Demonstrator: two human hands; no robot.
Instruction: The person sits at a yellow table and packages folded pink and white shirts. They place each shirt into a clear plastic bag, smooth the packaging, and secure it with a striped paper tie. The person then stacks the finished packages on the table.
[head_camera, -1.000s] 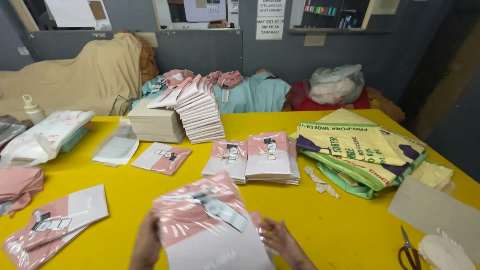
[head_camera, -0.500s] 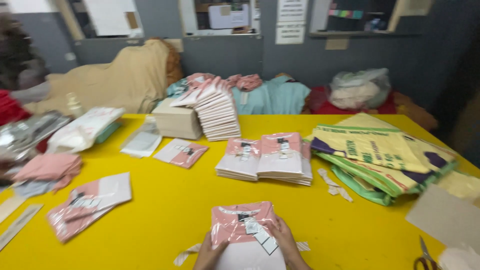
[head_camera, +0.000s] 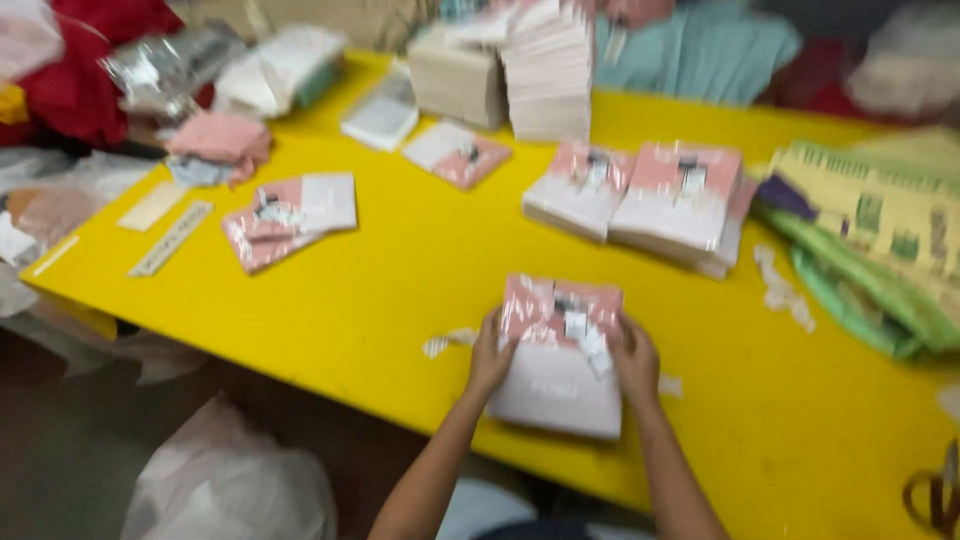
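pink-and-white packet (head_camera: 560, 360), long axis away

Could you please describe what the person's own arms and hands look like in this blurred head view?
Both forearms are bare up to the bottom edge of the picture, with no sleeves in view. The left hand and right hand wear no gloves. No watch, bracelet or ring can be made out, though the blur could hide small ones. The fingers are uncovered too.

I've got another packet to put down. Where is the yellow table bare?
Bare yellow table lies between the packet under both hands and the left packet, and right of the right hand. The far edge is crowded: two packet stacks, card piles, printed bags.
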